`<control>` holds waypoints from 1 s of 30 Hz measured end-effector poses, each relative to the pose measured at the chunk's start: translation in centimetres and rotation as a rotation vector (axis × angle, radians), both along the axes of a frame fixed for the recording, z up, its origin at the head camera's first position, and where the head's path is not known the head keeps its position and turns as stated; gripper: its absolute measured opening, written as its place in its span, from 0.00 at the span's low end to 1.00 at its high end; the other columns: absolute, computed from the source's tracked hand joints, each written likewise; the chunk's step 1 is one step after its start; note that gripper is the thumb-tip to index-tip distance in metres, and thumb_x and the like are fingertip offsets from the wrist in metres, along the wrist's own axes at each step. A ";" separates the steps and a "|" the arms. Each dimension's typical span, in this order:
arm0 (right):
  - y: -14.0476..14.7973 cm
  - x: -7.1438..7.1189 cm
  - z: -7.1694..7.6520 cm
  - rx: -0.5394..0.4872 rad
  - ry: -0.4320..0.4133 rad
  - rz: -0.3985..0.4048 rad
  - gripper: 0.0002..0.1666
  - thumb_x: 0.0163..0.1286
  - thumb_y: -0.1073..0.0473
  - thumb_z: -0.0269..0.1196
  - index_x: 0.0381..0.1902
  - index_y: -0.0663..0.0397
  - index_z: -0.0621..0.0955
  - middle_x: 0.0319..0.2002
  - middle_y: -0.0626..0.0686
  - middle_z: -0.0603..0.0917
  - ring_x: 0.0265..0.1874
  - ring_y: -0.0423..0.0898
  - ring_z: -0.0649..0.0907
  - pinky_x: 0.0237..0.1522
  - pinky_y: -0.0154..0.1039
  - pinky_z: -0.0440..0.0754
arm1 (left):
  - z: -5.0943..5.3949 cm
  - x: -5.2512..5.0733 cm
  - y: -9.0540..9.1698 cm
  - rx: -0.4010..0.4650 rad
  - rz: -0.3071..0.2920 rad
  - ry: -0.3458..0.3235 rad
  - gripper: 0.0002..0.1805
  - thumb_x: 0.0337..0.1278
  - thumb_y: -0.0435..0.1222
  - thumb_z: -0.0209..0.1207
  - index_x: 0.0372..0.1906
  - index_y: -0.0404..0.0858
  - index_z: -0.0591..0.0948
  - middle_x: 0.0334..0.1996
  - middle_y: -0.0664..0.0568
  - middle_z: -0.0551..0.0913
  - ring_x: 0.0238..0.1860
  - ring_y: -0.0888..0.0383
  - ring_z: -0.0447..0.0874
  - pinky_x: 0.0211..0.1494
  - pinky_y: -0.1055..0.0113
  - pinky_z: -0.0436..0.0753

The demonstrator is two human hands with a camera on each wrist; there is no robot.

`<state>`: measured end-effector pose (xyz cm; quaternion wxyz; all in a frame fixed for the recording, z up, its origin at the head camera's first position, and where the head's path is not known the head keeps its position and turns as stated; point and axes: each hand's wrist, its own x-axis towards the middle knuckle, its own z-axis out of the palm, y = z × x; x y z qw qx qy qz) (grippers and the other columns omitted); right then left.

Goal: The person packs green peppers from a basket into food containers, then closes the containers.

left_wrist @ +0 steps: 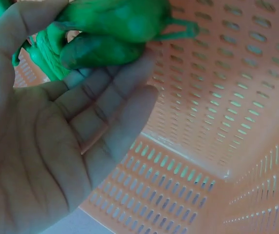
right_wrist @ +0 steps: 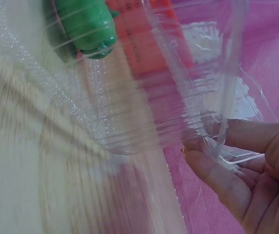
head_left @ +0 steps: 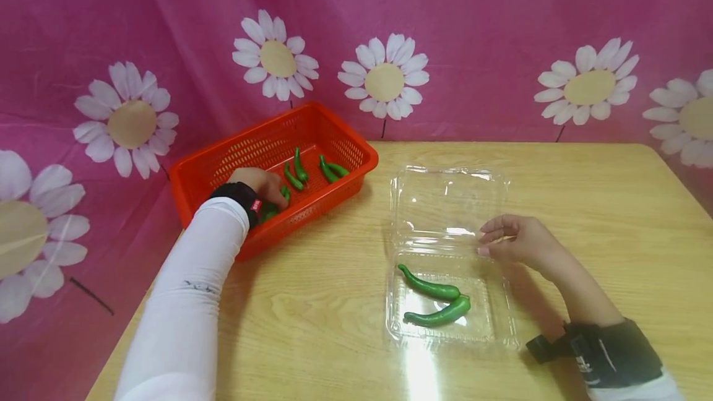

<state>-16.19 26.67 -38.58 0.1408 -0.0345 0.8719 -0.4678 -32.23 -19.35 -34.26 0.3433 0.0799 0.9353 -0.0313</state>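
Inside the red plastic basket (head_left: pixel 312 203), my left hand (head_left: pixel 259 183) reaches down among green peppers. In the left wrist view, its thumb and fingers hold a green pepper (left_wrist: pixel 115 19), with another pepper (left_wrist: pixel 102 51) against the fingers. On the table lies an opened clear plastic clamshell container (head_left: pixel 481 277), its lid (head_left: pixel 440 200) folded back. Two long green peppers (head_left: pixel 429 286) lie in its base, their stem ends close together. My right hand (head_left: pixel 520 240) pinches the container's right edge near the hinge between thumb and fingers.
Several more green peppers (head_left: pixel 301 166) lie across the basket floor. The basket stands at the left rear of the wooden table (head_left: pixel 312 327). Behind the table hangs a pink cloth (head_left: pixel 473 11) printed with white daisies.
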 end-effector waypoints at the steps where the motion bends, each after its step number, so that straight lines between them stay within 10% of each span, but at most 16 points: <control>1: 0.0 0.0 0.0 -0.001 0.005 0.004 0.28 0.56 0.57 0.70 0.50 0.69 0.75 0.42 0.61 0.84 0.32 0.39 0.83 0.32 0.35 0.81 | 0.1 0.1 0.0 0.005 0.006 0.005 0.15 0.45 0.50 0.60 0.22 0.45 0.72 0.23 0.54 0.65 0.30 0.57 0.66 0.32 0.66 0.64; 8: 0.1 0.1 0.0 0.031 0.024 -0.008 0.28 0.55 0.56 0.71 0.49 0.67 0.76 0.40 0.59 0.85 0.32 0.39 0.82 0.31 0.34 0.80 | 1.6 0.4 -0.3 0.081 0.066 -0.001 0.14 0.46 0.47 0.61 0.23 0.42 0.75 0.20 0.55 0.69 0.27 0.58 0.68 0.29 0.67 0.68; 30: -0.1 0.0 0.2 0.021 0.038 0.014 0.27 0.56 0.57 0.70 0.48 0.69 0.75 0.40 0.60 0.85 0.30 0.37 0.83 0.31 0.34 0.81 | 6.8 2.1 0.2 0.240 -0.038 0.025 0.11 0.53 0.40 0.55 0.30 0.34 0.79 0.24 0.50 0.80 0.29 0.57 0.83 0.38 0.64 0.82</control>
